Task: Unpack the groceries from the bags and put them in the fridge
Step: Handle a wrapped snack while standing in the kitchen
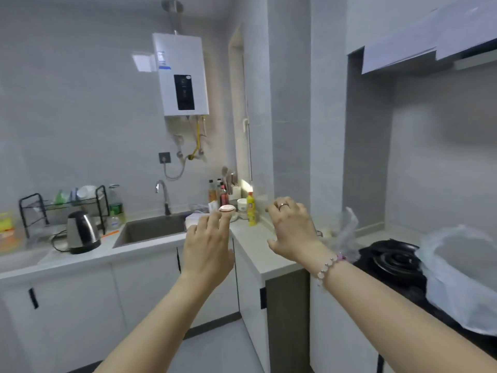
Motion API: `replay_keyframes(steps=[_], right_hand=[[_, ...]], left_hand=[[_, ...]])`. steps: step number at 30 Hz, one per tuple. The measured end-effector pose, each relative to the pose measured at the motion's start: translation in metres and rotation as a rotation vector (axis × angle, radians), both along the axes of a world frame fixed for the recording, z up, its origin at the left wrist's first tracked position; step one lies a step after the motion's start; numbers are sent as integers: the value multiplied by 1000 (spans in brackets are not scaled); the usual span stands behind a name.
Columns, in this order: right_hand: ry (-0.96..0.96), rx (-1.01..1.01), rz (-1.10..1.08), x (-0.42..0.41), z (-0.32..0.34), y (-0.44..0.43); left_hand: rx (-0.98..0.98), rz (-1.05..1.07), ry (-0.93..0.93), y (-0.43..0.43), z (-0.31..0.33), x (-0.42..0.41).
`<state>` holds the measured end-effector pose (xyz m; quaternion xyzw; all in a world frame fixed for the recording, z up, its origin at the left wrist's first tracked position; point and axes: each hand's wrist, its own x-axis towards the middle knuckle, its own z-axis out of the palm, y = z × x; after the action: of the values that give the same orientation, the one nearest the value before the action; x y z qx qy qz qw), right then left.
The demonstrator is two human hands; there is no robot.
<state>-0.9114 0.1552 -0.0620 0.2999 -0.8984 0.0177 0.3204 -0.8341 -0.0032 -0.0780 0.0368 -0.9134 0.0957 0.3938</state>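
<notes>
Both my hands are raised in front of me over the corner of the counter. My left hand (207, 246) has relaxed fingers and holds nothing. My right hand (293, 227), with a ring and a bead bracelet, is spread open and empty too. A clear plastic bag (344, 232) stands on the counter just right of my right hand, not touched. A larger white plastic bag (462, 275) sits on the black stove (392, 262) at the far right. No fridge is in view.
A sink (153, 230) with a tap lies left of the hands. A steel kettle (82, 232) and a dish rack (64, 205) stand further left. Bottles, a yellow detergent bottle (251, 211) and small jars crowd the corner. A water heater (181, 76) hangs on the wall.
</notes>
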Motion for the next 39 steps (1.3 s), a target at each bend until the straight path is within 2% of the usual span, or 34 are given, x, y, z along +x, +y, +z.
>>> replay_keyframes(steps=[5,14,18,23,26,32,39], right_hand=[[-14,38,-189,-50,-14,60],[-56,-18,-335,-150,-14,136],[-119,17,-322,-188,-30,149],[-149,45,-311,-230,-40,164],[-184,46,-310,-251,-50,168],[-178,0,-298,-292,-74,156],[-234,-9,-387,-359,-108,139]], left_hand=[[-55,-32,-40,33,-4,-60],[-33,-199,-72,96,-11,-187],[9,-236,-126,113,-26,-243],[166,-263,-197,129,-49,-297],[142,-245,-269,134,-60,-315],[95,-249,-267,129,-61,-369],[36,-294,-365,122,-92,-450]])
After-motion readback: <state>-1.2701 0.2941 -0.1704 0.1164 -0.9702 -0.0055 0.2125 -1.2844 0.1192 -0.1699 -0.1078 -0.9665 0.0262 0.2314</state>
